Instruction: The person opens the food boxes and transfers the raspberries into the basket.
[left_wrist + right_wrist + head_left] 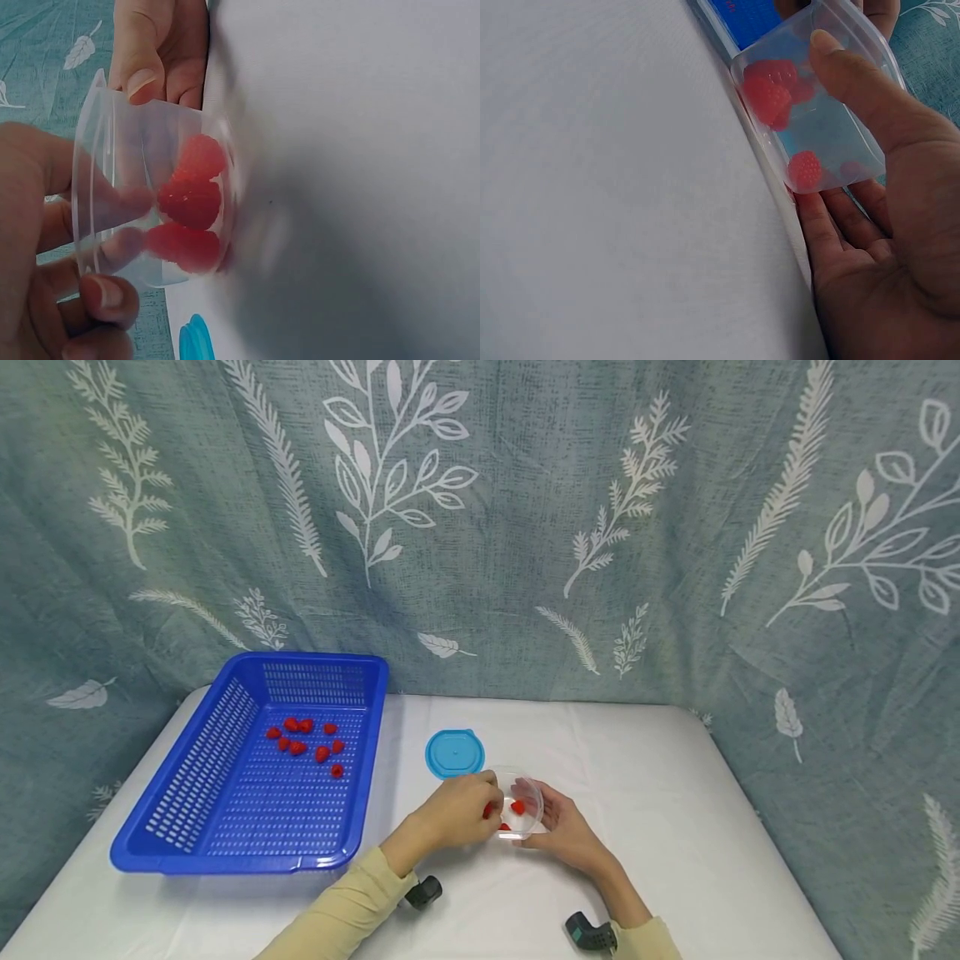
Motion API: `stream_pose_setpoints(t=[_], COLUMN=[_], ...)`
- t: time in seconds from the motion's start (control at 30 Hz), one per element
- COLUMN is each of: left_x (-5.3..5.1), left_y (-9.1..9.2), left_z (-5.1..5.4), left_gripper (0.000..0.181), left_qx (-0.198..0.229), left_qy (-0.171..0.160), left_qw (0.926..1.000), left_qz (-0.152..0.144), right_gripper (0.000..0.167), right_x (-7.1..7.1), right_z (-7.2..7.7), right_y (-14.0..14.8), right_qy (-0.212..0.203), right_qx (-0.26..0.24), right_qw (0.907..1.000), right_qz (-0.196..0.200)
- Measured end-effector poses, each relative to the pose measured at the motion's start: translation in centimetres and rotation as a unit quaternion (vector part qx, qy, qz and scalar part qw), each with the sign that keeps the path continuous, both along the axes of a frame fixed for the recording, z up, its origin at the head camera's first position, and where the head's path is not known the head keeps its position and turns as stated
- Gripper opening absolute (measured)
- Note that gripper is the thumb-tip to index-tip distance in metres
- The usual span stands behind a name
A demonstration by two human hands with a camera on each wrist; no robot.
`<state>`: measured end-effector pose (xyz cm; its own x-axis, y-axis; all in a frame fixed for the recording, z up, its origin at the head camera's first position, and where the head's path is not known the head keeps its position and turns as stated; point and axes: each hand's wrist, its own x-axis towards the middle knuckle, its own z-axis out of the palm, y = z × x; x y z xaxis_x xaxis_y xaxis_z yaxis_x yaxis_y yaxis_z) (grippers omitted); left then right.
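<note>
A small clear plastic container (pixel 832 127) stands on the white cloth with several raspberries (pixel 805 170) at its bottom. My right hand (pixel 570 839) holds it from the right side, thumb on one wall and fingers around the other. My left hand (pixel 459 810) reaches over the rim, and in the left wrist view its fingertips are down inside, pinching a raspberry (pixel 184 247) close to the others. The walls blur the exact contact. Behind the container lies a round blue lid (pixel 455 753), flat on the cloth.
To the left is a large blue plastic basket (pixel 367 727) with several more raspberries (pixel 297 747) scattered on its far floor. White cloth covers the table (pixel 645 760). A green leaf-patterned curtain (pixel 510 527) hangs behind the table's back edge.
</note>
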<state>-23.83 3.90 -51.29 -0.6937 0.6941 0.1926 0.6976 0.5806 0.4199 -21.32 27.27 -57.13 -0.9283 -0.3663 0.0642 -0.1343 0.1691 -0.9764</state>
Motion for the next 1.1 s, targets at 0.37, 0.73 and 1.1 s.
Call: stream_pose_setpoints(t=[0.37,0.73,1.1], left_x=[-0.1,0.1,0.3], left_y=[-0.2,0.7,1.8], left_z=[-0.2,-0.6,-0.5], left_gripper=[0.010,0.012,0.021], left_qx=[0.012,0.018,0.013], left_qy=[-0.016,-0.057,-0.086], left_qw=[0.9997,0.9976,0.9941], left_qz=[0.012,0.035,0.065], right_gripper=[0.088,0.087,0.088], right_x=[0.0,0.0,-0.1], right_z=[0.0,0.0,-0.2], right_y=[-0.1,0.0,0.1], right_qy=[0.007,0.013,0.006], right_qx=[-0.004,-0.003,0.001], right_qw=[0.9999,0.9998,1.0000], right_qz=[0.009,0.013,0.005])
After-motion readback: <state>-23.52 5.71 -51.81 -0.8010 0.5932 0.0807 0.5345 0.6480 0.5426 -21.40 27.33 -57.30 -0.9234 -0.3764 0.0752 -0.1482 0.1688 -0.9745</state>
